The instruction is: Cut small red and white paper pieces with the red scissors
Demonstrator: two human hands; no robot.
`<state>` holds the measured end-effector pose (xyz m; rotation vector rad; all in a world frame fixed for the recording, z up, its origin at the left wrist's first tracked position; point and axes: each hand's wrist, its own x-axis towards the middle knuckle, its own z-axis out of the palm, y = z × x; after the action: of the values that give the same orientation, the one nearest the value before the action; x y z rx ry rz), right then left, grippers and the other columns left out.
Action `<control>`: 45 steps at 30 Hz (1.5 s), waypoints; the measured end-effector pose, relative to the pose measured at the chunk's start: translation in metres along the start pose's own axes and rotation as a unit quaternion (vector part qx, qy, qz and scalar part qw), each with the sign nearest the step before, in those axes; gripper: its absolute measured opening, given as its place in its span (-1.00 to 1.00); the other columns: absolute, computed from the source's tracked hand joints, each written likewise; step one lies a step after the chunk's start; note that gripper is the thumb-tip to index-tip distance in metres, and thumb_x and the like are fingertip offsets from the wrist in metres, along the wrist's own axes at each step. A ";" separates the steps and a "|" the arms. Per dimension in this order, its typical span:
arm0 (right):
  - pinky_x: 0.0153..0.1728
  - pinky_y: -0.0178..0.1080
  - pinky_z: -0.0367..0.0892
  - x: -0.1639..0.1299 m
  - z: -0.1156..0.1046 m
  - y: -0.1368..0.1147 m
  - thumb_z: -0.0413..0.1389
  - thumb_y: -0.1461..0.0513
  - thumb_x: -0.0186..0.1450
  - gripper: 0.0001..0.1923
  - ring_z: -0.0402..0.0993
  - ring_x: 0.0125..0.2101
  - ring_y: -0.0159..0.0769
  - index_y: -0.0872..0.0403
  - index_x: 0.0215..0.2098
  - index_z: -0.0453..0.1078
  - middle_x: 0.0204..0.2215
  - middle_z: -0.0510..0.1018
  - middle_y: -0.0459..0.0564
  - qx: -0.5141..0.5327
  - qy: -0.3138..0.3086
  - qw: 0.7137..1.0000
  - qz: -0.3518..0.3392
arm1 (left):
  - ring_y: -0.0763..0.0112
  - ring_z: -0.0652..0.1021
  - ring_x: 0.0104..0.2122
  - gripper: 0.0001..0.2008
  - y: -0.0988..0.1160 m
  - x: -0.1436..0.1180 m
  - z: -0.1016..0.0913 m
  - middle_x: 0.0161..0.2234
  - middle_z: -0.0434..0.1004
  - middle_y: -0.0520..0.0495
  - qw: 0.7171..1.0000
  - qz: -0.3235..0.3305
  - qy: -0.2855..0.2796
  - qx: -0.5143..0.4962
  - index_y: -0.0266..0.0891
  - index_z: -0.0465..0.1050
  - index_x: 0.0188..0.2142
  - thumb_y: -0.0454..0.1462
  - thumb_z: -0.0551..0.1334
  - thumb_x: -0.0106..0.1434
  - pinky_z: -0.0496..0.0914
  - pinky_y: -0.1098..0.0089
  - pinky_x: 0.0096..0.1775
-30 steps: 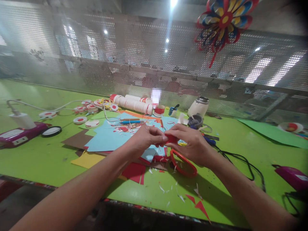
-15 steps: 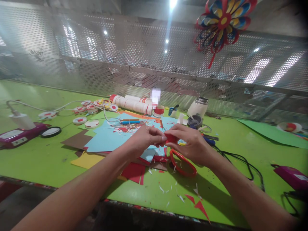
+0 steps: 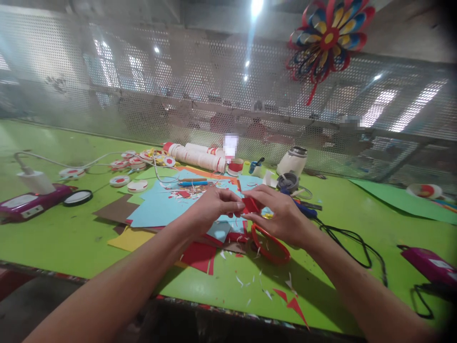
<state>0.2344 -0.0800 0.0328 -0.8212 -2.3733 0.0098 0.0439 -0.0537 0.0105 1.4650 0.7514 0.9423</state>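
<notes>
A small red paper piece [image 3: 251,206] is held up between my two hands over the middle of the table. My left hand [image 3: 216,206] pinches its left edge with thumb and fingertips. From the other side, my right hand [image 3: 280,209] grips the same piece between thumb and fingers. Just under the right hand lies a red-orange oval loop [image 3: 273,247], perhaps a scissors handle, though its other end is hidden. Blue paper sheets [image 3: 157,209] are stacked below the left hand, with yellow paper [image 3: 130,238] and red paper [image 3: 200,257] sticking out nearer me.
Paper scraps [image 3: 296,309] litter the green table [image 3: 64,243]. Behind are white paper rolls [image 3: 200,157], several round red-and-white pieces [image 3: 137,186], and a white kettle-like container [image 3: 292,162]. A glue gun [image 3: 303,209] trails a black cable on the right; a purple power strip [image 3: 32,202] sits left.
The red paper piece has turned slightly in my fingers and shows more of its face. My right-hand fingers have shifted a little on it. The whole view has moved slightly.
</notes>
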 end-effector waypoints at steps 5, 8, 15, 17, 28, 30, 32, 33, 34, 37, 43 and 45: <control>-0.33 -0.19 0.40 -0.001 -0.012 0.003 0.11 0.18 0.27 -0.64 0.43 -0.44 -0.36 0.19 -0.01 0.35 -0.23 0.45 0.08 -0.016 0.011 0.997 0.075 | 0.54 0.36 -0.54 -0.86 0.004 0.002 -0.009 -0.58 0.45 -0.01 0.999 0.003 0.034 -0.039 -0.32 0.48 -0.54 -0.26 0.33 0.02 0.22 0.42 -0.40; -0.30 -0.14 0.38 -0.015 -0.014 0.012 0.06 0.18 0.29 -0.70 0.46 -0.39 -0.27 0.18 -0.09 0.41 -0.22 0.46 0.15 -0.100 -0.085 0.985 0.115 | 0.53 0.38 -0.52 -0.86 0.008 0.003 -0.014 -0.56 0.46 -0.02 0.995 0.012 0.059 -0.079 -0.32 0.48 -0.52 -0.26 0.34 0.01 0.23 0.41 -0.38; -0.40 -0.22 0.25 -0.049 -0.001 0.019 0.08 0.33 0.13 -0.49 0.44 -0.34 -0.15 -0.02 0.07 0.31 -0.28 0.50 0.10 -0.143 -0.271 0.926 0.221 | 0.51 0.42 -0.47 -0.86 0.014 0.005 -0.011 -0.52 0.47 -0.02 0.973 0.072 0.127 -0.179 -0.32 0.50 -0.49 -0.27 0.37 0.00 0.25 0.41 -0.33; -0.39 -0.24 0.21 -0.049 0.005 0.022 0.09 0.36 0.07 -0.38 0.44 -0.31 -0.15 -0.03 0.12 0.25 -0.23 0.51 0.10 -0.133 -0.270 0.918 0.257 | 0.50 0.42 -0.46 -0.86 0.014 0.005 -0.010 -0.52 0.48 -0.03 0.972 0.084 0.132 -0.175 -0.32 0.50 -0.49 -0.27 0.37 0.00 0.25 0.41 -0.33; -0.40 -0.23 0.30 -0.043 0.000 0.038 -0.03 0.17 0.21 -0.52 0.47 -0.38 -0.16 0.14 0.09 0.28 -0.39 0.56 0.04 -0.025 -0.198 0.925 0.322 | 0.50 0.43 -0.48 -0.86 0.018 0.004 -0.015 -0.53 0.48 -0.03 0.947 0.137 0.211 -0.200 -0.32 0.50 -0.47 -0.25 0.34 0.03 0.26 0.41 -0.35; -0.37 -0.23 0.34 -0.047 -0.005 0.030 0.05 0.15 0.15 -0.46 0.46 -0.40 -0.21 0.12 0.09 0.24 -0.37 0.54 0.00 0.113 -0.136 0.929 0.324 | 0.51 0.43 -0.48 -0.86 0.019 0.003 -0.014 -0.53 0.48 -0.03 0.945 0.137 0.217 -0.201 -0.33 0.50 -0.47 -0.26 0.34 0.04 0.25 0.42 -0.36; -0.28 -0.23 0.37 -0.052 -0.009 0.020 0.07 0.10 0.16 -0.45 0.47 -0.29 -0.20 0.10 0.10 0.21 -0.31 0.52 0.01 0.231 -0.097 0.924 0.291 | 0.52 0.43 -0.48 -0.87 0.020 0.003 -0.013 -0.53 0.47 -0.02 0.942 0.131 0.228 -0.207 -0.34 0.49 -0.48 -0.27 0.34 0.03 0.24 0.44 -0.37; -0.32 -0.25 0.38 -0.053 -0.010 0.015 0.08 0.07 0.17 -0.45 0.48 -0.31 -0.21 0.06 0.09 0.20 -0.29 0.52 0.01 0.272 -0.099 0.913 0.288 | 0.52 0.43 -0.48 -0.87 0.021 0.003 -0.012 -0.53 0.47 -0.02 0.940 0.126 0.235 -0.212 -0.34 0.49 -0.47 -0.28 0.35 0.02 0.24 0.44 -0.37; -0.37 -0.27 0.40 -0.054 -0.010 0.010 0.09 0.07 0.17 -0.46 0.49 -0.36 -0.24 0.04 0.09 0.21 -0.29 0.52 0.00 0.296 -0.109 0.902 0.294 | 0.52 0.44 -0.48 -0.87 0.021 0.002 -0.012 -0.53 0.47 -0.02 0.938 0.121 0.241 -0.218 -0.34 0.49 -0.47 -0.28 0.35 0.01 0.24 0.45 -0.37; -0.37 -0.29 0.41 -0.055 -0.008 0.000 0.09 0.10 0.21 -0.60 0.48 -0.39 -0.26 0.03 0.00 0.29 -0.37 0.52 -0.03 0.277 -0.100 0.899 0.324 | 0.51 0.44 -0.48 -0.86 0.023 0.002 -0.010 -0.54 0.48 -0.02 0.937 0.105 0.250 -0.220 -0.34 0.49 -0.47 -0.28 0.36 -0.01 0.25 0.45 -0.37; -0.40 -0.32 0.40 -0.059 -0.001 0.004 0.07 0.07 0.21 -0.68 0.50 -0.36 -0.25 0.03 -0.11 0.36 -0.37 0.56 -0.05 0.160 -0.083 0.947 0.265 | 0.52 0.43 -0.47 -0.87 0.023 0.000 -0.005 -0.54 0.47 -0.01 0.945 0.084 0.244 -0.200 -0.32 0.49 -0.50 -0.28 0.36 0.00 0.24 0.44 -0.37; -0.41 -0.34 0.39 -0.059 -0.001 0.002 0.04 0.07 0.24 -0.67 0.50 -0.39 -0.28 0.01 -0.07 0.36 -0.32 0.58 -0.05 0.131 -0.048 0.958 0.250 | 0.52 0.43 -0.47 -0.87 0.021 0.000 -0.003 -0.54 0.47 0.00 0.951 0.075 0.231 -0.190 -0.31 0.49 -0.50 -0.26 0.35 0.02 0.24 0.44 -0.37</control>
<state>0.2727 -0.1121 0.0006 -1.2832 -2.1233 0.5688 0.0397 -0.0541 0.0309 0.9788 0.7441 1.4887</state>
